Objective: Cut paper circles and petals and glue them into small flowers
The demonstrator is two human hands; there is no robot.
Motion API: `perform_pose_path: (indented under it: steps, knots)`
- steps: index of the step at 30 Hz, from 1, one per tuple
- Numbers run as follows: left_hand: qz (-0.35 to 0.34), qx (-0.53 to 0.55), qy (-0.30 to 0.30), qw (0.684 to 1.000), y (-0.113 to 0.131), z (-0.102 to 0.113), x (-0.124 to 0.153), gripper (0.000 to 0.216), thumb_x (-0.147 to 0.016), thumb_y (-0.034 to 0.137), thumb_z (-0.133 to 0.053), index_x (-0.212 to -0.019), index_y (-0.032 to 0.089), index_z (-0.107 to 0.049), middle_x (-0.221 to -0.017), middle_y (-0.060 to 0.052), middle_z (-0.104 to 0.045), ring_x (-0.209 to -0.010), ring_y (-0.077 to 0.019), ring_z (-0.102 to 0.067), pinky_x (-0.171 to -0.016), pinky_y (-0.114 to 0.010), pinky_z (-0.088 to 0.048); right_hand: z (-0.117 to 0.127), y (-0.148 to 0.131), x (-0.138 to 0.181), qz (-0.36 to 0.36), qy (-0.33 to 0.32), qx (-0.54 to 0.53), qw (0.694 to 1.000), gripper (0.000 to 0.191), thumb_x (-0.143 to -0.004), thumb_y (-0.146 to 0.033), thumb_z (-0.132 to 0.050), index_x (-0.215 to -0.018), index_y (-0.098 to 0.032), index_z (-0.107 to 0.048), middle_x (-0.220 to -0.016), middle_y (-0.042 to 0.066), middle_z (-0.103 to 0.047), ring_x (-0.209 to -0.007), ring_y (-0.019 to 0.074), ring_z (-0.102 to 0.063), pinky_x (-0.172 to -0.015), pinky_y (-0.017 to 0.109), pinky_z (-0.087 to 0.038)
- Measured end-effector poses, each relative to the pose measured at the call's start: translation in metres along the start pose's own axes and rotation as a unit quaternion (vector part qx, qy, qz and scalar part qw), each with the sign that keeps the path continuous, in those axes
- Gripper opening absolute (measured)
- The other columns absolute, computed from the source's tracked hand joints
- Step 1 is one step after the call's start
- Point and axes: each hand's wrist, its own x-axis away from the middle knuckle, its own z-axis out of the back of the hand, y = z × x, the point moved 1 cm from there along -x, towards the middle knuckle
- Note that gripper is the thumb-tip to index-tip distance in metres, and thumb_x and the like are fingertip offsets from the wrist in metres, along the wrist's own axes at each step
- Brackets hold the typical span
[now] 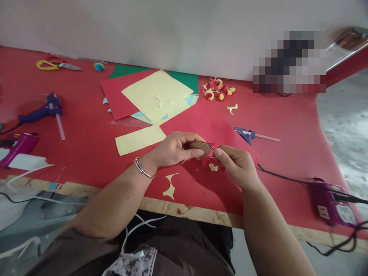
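Note:
My left hand (175,148) is closed around a small brown oval cardboard disc (200,148), held just above the red table (86,145). My right hand (235,165) pinches at the disc's right edge, fingers pressed together on a small red paper piece (207,158). A silver bangle (143,168) sits on my left wrist. Yellow paper scraps (170,186) lie below the hands. A red paper sheet (212,128) lies under and behind them.
Stacked red, yellow, green and blue sheets (156,96) lie at centre back, a yellow strip (140,139) beside them. Small red-yellow paper curls (217,90) sit back right. Glue guns (43,110) (245,133), scissors (57,65), purple power strips (330,201) (17,147) and cables surround.

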Motion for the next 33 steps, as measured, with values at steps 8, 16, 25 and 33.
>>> perform_pose_path:
  steps: [8,16,25,33]
  knots:
    - [-0.002,-0.020,0.008,1.000,0.0001,0.0002,0.0015,0.025,-0.094,0.038,-0.082,-0.106,0.017,-0.079,-0.086,-0.005,-0.076,-0.073,-0.0139,-0.065,-0.071,-0.028,-0.054,-0.0002,-0.0024,-0.0012,-0.003,-0.002,-0.002,1.000,0.069,-0.103,-0.075,-0.055,-0.061,-0.022,-0.048,-0.055,-0.002,-0.045,-0.051,0.0105,-0.038,-0.051,0.029,-0.029]
    - [-0.014,-0.027,0.014,0.999,0.0022,-0.0018,0.0020,0.021,-0.094,0.035,-0.083,-0.105,0.018,-0.080,-0.084,-0.004,-0.077,-0.075,-0.0138,-0.069,-0.075,-0.027,-0.057,0.0005,-0.0024,-0.0011,-0.001,-0.008,0.000,1.000,0.070,-0.103,-0.076,-0.055,-0.060,-0.022,-0.047,-0.054,-0.002,-0.044,-0.050,0.0098,-0.037,-0.050,0.029,-0.027]
    - [-0.014,-0.028,0.023,0.999,0.0009,-0.0029,0.0015,0.021,-0.094,0.035,-0.083,-0.107,0.019,-0.080,-0.084,-0.003,-0.077,-0.072,-0.0130,-0.068,-0.072,-0.026,-0.057,0.0009,-0.0010,-0.0002,-0.002,-0.004,-0.003,1.000,0.068,-0.104,-0.074,-0.055,-0.061,-0.022,-0.050,-0.054,-0.002,-0.046,-0.051,0.0106,-0.038,-0.051,0.029,-0.029]
    - [-0.022,-0.052,0.019,0.998,0.0014,-0.0018,0.0023,0.020,-0.095,0.035,-0.082,-0.105,0.018,-0.080,-0.085,-0.003,-0.077,-0.073,-0.0136,-0.068,-0.072,-0.026,-0.056,0.0007,0.0018,-0.0003,-0.002,-0.007,0.005,1.000,0.068,-0.104,-0.074,-0.055,-0.061,-0.022,-0.049,-0.055,-0.002,-0.047,-0.052,0.0108,-0.039,-0.051,0.029,-0.030]
